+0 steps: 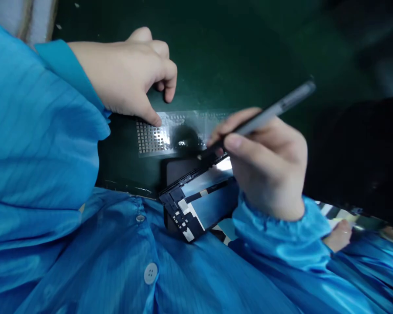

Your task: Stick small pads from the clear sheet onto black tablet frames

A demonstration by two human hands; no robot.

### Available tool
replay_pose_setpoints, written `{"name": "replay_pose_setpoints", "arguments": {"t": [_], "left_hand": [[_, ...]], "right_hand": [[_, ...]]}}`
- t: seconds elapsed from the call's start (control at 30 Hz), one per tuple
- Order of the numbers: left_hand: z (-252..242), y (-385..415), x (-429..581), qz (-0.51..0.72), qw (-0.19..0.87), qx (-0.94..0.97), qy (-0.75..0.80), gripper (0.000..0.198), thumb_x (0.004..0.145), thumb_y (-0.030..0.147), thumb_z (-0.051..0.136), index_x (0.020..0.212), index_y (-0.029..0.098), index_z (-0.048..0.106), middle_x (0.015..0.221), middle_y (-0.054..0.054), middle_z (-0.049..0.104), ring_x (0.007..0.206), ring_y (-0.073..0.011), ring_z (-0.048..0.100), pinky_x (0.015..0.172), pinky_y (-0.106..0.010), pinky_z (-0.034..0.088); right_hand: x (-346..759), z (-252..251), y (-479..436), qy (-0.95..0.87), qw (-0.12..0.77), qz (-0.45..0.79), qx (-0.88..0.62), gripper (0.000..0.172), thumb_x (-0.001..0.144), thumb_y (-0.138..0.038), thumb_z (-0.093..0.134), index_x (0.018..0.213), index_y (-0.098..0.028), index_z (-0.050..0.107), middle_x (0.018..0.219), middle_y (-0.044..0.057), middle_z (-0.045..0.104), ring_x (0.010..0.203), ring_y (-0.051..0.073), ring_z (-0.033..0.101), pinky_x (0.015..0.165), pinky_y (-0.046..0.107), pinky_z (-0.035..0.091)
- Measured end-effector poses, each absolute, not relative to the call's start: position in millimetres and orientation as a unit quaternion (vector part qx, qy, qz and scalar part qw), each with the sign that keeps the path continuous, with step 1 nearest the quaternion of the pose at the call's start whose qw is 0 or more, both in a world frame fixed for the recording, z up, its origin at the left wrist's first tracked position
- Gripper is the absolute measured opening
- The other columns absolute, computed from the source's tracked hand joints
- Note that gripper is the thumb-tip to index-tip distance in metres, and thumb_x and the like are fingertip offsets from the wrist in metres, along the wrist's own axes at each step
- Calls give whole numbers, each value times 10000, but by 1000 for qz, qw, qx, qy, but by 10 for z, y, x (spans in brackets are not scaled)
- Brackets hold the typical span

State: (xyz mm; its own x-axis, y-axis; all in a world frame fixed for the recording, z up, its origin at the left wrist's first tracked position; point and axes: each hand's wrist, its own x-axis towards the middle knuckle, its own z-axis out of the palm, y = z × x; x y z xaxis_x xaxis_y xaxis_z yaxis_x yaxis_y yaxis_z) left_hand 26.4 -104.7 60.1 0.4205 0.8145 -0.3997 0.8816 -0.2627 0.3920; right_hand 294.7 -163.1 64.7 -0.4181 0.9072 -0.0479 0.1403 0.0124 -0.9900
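Note:
My left hand (134, 74) rests at the upper left, with one fingertip on a clear plastic sheet (186, 126) carrying a grid of small square pieces (149, 137). My right hand (265, 161) grips a grey pen-shaped tool (268, 113) with a dark tip. That tip sits at the edge of a black phone frame (193, 200), which has pale panels and small white labels. My right hand hides part of the frame, and a dark flat rectangular piece (180, 170) lies against its upper side.
A dark green work mat (236, 65) lies under everything. My blue smock sleeves and front fill the lower left. A large black object (356, 152) stands at the right. Beyond it, at lower right, is another person's hand (339, 235) with a blue sleeve.

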Motion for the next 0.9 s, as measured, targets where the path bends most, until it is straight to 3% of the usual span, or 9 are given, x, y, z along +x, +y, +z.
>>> {"name": "replay_pose_setpoints", "arguments": {"t": [0.07, 0.17, 0.47, 0.57, 0.67, 0.8, 0.9], "left_hand": [[609, -1039, 277, -57, 287, 787, 544, 665, 710, 680, 657, 1170, 206, 739, 1294, -120, 629, 1449, -392, 430, 1207, -520, 468], [596, -1026, 270, -38, 291, 783, 549, 850, 576, 850, 457, 1116, 253, 731, 1223, -155, 630, 1423, -419, 440, 1137, -559, 466], [593, -1020, 333, -28, 289, 786, 546, 1277, 389, 1077, 146, 1115, 212, 743, 1233, -189, 619, 1401, -439, 454, 1192, -594, 393], [578, -1013, 339, -23, 283, 790, 543, 1280, 377, 1081, 148, 1114, 224, 749, 1227, -183, 617, 1382, -441, 475, 1199, -593, 381], [597, -1022, 339, -26, 285, 788, 545, 1206, 390, 1041, 203, 1129, 255, 741, 1239, -175, 620, 1414, -450, 465, 1176, -580, 400], [595, -1033, 322, -29, 288, 792, 538, 1178, 419, 985, 249, 1203, 257, 742, 1284, -168, 610, 1444, -460, 436, 1184, -579, 402], [535, -1020, 275, -23, 283, 797, 533, 1042, 468, 920, 337, 1200, 298, 741, 1277, -153, 616, 1428, -441, 442, 1154, -562, 431]], "right_hand": [[3068, 623, -2042, -618, 410, 484, -465, 210, 991, -213, 822, 1188, -279, 791, 952, 13, 809, 829, 188, 782, 784, 349, 699], [3146, 470, -2490, -648, 446, 415, -457, 385, 956, -98, 787, 1286, -287, 732, 1003, 28, 828, 907, 209, 814, 837, 375, 715], [3122, 353, -2584, -701, 416, 411, -409, 414, 933, 21, 724, 1257, -230, 669, 1051, 54, 795, 983, 201, 808, 877, 393, 697], [3174, 461, -2563, -728, 384, 402, -400, 449, 918, 23, 753, 1288, -218, 674, 1081, 65, 795, 1008, 215, 816, 885, 412, 702], [3145, 616, -2326, -748, 344, 407, -396, 406, 947, -45, 799, 1293, -242, 719, 1133, 66, 823, 1032, 229, 833, 908, 420, 722], [2902, 654, -1682, -776, 258, 444, -366, 146, 1032, -303, 816, 1166, -291, 758, 1148, 31, 843, 1051, 238, 837, 989, 442, 725], [2709, 523, -1284, -778, 218, 486, -333, 276, 993, -501, 843, 1123, -281, 739, 1106, 34, 838, 1032, 244, 827, 1008, 435, 718]]}}
